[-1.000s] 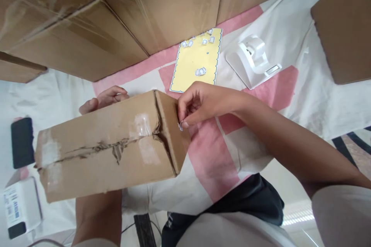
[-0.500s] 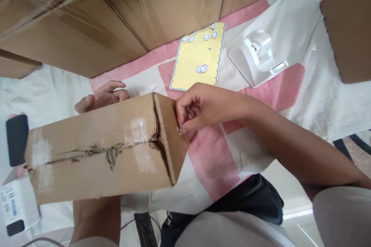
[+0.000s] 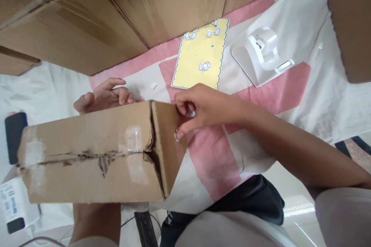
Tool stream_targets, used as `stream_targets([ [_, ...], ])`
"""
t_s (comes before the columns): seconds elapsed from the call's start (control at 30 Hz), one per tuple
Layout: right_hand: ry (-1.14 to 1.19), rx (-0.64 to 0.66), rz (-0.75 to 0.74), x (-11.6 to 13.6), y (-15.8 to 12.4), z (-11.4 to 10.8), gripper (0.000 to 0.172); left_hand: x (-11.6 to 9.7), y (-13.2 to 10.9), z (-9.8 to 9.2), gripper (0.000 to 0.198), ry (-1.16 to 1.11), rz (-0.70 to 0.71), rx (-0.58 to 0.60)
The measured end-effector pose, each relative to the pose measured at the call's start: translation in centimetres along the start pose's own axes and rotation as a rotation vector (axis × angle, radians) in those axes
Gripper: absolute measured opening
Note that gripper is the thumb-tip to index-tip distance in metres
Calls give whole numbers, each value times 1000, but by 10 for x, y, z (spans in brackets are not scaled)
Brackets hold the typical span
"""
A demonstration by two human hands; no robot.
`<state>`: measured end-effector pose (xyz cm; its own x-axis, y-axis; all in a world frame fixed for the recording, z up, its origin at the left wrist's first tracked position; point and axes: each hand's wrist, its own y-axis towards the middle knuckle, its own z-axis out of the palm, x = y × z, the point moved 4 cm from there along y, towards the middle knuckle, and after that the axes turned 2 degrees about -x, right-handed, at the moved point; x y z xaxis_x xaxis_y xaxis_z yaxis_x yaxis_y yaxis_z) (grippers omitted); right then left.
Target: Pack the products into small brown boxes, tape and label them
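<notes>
Pink-and-white cloth shows around the box, whose long axis runs sideways. At its right end, your right hand has its thumb at a paper tab, pinched or not I can't tell. Past its far edge, your left hand sits loosely spread.

A long brown cardboard box stretches across the near left, its seamed face turned up, the lengthwise seam torn and ragged, with pale tape patches towards both ends and a dark gap at the right edge. A tiny white paper piece sits at the box's right end panel, too small to read
</notes>
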<state>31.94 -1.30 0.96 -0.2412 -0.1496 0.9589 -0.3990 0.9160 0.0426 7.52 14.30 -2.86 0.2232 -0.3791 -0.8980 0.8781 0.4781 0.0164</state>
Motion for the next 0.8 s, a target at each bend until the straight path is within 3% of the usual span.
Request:
stream_targets([
  [0.07,-38,-79,-51,1,1,-2,51,-1,0,1,63,-11,14,-4],
  [0.13,-34,-73,-103,2,2,-2,56,-2,-1,-1,64,4,8,-14],
  [0.3,70,67,-129,-2,4,4,42,2,-6,-11,64,-10,-32,-20],
  [0.8,70,112,-102,-1,3,6,33,0,-2,-9,66,9,-26,29],
])
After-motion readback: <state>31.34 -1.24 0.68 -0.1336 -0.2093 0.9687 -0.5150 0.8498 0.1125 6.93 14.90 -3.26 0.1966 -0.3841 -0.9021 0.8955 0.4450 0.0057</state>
